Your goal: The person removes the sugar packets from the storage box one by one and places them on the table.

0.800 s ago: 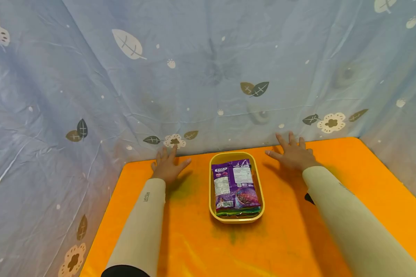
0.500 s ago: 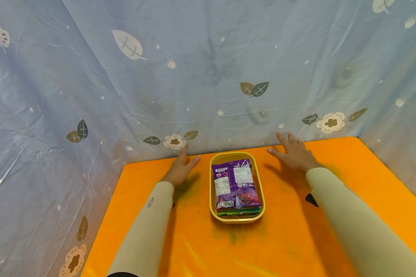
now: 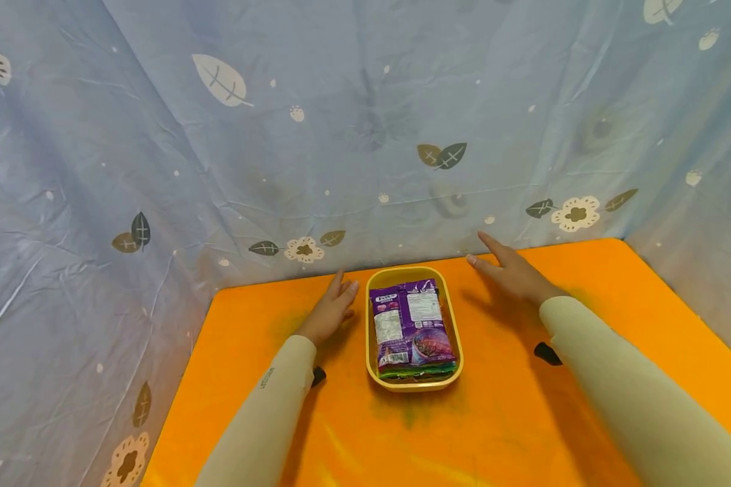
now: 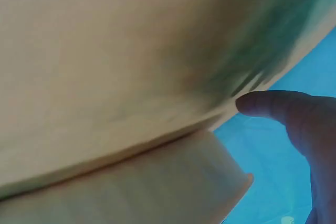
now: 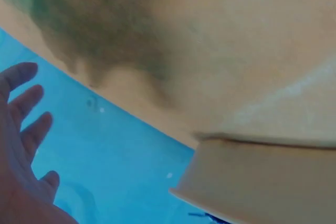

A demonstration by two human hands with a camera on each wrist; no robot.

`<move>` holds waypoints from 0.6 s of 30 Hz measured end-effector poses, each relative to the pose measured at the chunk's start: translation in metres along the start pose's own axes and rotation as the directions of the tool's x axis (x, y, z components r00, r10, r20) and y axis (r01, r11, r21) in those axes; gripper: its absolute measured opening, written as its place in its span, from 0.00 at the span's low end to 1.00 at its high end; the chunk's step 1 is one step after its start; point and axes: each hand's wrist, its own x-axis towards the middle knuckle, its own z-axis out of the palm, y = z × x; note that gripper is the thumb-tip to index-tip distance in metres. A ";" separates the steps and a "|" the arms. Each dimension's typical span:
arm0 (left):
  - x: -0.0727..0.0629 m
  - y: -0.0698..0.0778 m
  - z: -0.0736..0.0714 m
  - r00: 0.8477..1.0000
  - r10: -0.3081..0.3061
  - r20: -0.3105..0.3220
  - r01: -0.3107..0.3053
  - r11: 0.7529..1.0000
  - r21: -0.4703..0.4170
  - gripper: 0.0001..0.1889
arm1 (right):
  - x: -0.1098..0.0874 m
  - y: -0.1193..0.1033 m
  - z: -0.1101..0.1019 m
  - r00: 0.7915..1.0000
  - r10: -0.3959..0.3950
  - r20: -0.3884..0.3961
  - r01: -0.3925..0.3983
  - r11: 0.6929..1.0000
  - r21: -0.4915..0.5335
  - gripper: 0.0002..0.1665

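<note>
A yellow tray (image 3: pixel 371 338) stands mid-table in the head view. Purple snack packets (image 3: pixel 411 323) lie stacked inside it, with green edges of other packets showing at the near end. My left hand (image 3: pixel 331 312) hovers close to the tray's left side, fingers extended and holding nothing. Farther off on the right, my right hand (image 3: pixel 514 274) is held above the table with its fingers spread and nothing in them. Each wrist view shows the tray's wall (image 4: pixel 173 182) (image 5: pixel 262 177) at the lower edge, with the hand apart from it.
An orange-covered table (image 3: pixel 493 419) carries the tray. Behind it and along both sides hangs a blue curtain (image 3: pixel 353 135) printed with leaves and flowers. Dark wrist-camera mounts show under both sleeves.
My left hand has moved rightward and a little nearer to me, toward the tray, turning its palm inward. My right hand has turned slightly inward. The tray stays put.
</note>
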 end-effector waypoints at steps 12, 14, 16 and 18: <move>-0.006 -0.010 0.017 0.989 0.064 0.134 -0.032 0.973 -0.229 0.38 | -0.012 -0.014 -0.001 0.998 0.015 0.060 -0.031 0.959 0.280 0.49; -0.007 -0.011 0.019 0.987 0.066 0.145 -0.029 0.969 -0.244 0.38 | -0.014 -0.016 -0.003 0.998 0.011 0.068 -0.033 0.943 0.331 0.48; -0.009 -0.012 0.021 0.986 0.072 0.153 -0.030 0.965 -0.262 0.38 | -0.015 -0.019 -0.005 0.997 0.009 0.075 -0.036 0.930 0.366 0.49; -0.010 -0.012 0.021 0.984 0.079 0.160 -0.033 0.962 -0.272 0.39 | -0.017 -0.023 -0.008 0.996 0.006 0.086 -0.039 0.919 0.393 0.49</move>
